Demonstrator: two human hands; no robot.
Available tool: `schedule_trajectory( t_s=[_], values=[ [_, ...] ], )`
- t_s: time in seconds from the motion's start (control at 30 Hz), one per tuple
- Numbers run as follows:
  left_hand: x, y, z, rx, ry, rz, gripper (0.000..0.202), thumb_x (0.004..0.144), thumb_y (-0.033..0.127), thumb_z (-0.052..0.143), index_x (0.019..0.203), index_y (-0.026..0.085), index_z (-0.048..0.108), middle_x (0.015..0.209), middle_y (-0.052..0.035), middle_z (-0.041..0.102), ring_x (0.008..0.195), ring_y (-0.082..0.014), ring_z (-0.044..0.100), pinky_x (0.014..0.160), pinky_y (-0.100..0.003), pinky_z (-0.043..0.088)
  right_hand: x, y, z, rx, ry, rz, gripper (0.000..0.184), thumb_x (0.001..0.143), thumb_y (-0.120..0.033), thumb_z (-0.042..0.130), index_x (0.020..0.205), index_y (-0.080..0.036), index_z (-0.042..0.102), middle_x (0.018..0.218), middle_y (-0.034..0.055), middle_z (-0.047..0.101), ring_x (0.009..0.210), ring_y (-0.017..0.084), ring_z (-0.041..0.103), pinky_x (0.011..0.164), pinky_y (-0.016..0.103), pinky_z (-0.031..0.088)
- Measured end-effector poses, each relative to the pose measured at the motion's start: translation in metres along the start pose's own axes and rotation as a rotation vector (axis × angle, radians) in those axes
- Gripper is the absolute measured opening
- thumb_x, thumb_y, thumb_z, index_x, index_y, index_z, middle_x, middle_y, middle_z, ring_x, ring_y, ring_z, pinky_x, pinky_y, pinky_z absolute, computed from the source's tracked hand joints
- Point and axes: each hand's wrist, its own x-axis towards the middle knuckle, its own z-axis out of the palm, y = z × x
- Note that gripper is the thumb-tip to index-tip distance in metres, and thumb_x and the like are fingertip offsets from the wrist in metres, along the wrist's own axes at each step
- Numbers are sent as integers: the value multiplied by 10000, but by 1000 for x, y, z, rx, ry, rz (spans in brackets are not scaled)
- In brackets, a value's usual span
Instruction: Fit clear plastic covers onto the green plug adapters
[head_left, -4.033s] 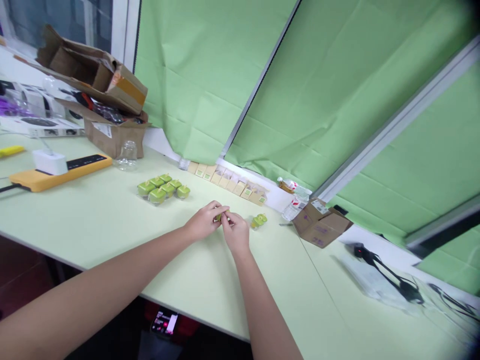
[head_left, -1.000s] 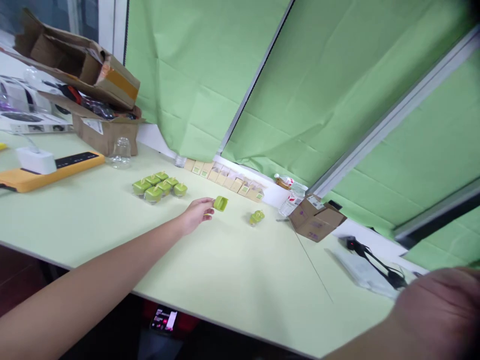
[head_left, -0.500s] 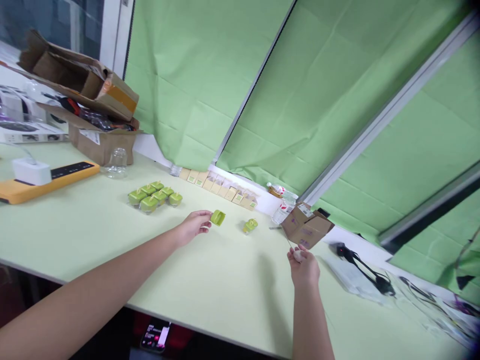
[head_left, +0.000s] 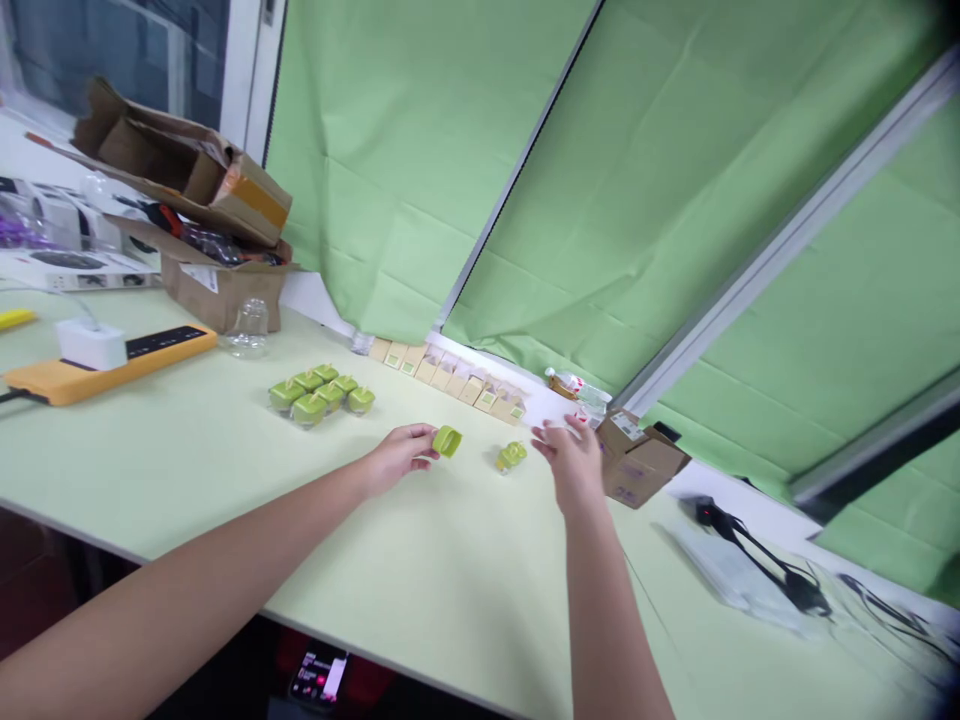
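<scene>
My left hand (head_left: 396, 455) pinches a small green cup-like piece (head_left: 447, 441) just above the pale green table (head_left: 187, 470). To its right my right hand (head_left: 571, 458) hovers with fingers spread and nothing in it, close to a small open cardboard box (head_left: 637, 458). Another green piece (head_left: 511, 456) lies on the table between the two hands. A cluster of several green pieces (head_left: 319, 391) sits further left.
A row of small tan packets (head_left: 450, 368) lines the wall under green curtains. Plastic bottles (head_left: 581, 390) lie by the box. Large cardboard boxes (head_left: 195, 210), a glass jar (head_left: 250, 328) and an orange power strip (head_left: 112, 355) stand at left; a black cable (head_left: 757, 545) lies at right.
My right hand left the left hand, swung off low to the right, then came back up beside the small box. The left hand kept hold of the green piece.
</scene>
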Motion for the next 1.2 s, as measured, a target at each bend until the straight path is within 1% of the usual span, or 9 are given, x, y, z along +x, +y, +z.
schedule_trajectory(
  t_s=[0.07,0.17,0.23,0.37,0.53,0.67,0.8,1.03,1.2],
  values=[
    [2,1,-1,-35,-2,57,346,689,421,798,888,167,676,947,-65,664,839,-157,629,697,-263,485,-3,21,33,-76,-130,-100,398,621,-299,745,954,-176,565,904,56,663,754,180,659,675,341,582],
    [6,3,-5,-97,36,163,362,687,442,805,868,172,645,971,-51,665,888,-163,647,799,-300,514,-21,52,66,-254,-81,-420,350,753,-364,673,1042,-182,595,1006,76,676,802,174,642,715,328,558],
    [9,4,-7,-107,79,200,395,673,462,811,859,169,624,933,-43,669,860,-163,661,817,-316,522,-37,70,76,-386,-63,-550,348,802,-376,641,1091,-186,605,1034,85,678,796,176,632,695,320,545],
    [11,4,-9,-37,161,216,455,665,514,799,865,159,596,861,-49,683,772,-176,687,756,-323,536,-59,85,76,-454,-263,-638,345,845,-377,616,1129,-181,606,1048,96,674,791,175,624,678,312,543],
    [9,6,-7,9,188,243,451,677,519,784,859,154,591,817,-42,682,727,-165,687,774,-342,551,-65,77,80,-222,-293,-449,354,834,-380,635,1124,-182,598,1102,108,657,963,200,639,779,316,554],
    [7,7,-7,18,184,280,444,680,514,780,855,150,595,818,-37,676,716,-149,675,804,-357,557,-66,77,84,-61,-323,-269,386,780,-394,695,1079,-184,572,1039,88,674,911,192,661,795,320,545],
    [8,6,-6,66,166,302,449,685,535,765,839,146,600,816,-28,662,727,-141,660,810,-351,564,-68,79,84,-7,-328,-205,375,753,-388,721,1025,-191,557,1038,82,677,931,191,661,780,309,538],
    [10,2,-6,104,181,364,415,698,523,753,807,147,616,796,-9,625,766,-135,624,774,-315,582,-71,78,86,73,-441,-117,370,711,-352,768,985,-185,584,1030,79,695,938,192,666,828,337,550],
    [9,2,-7,122,201,369,419,698,524,750,789,140,610,783,-14,628,738,-139,634,765,-329,588,-68,82,84,82,-487,-43,369,747,-416,734,1009,-178,630,1033,88,707,922,203,675,851,384,567]
  ],
)
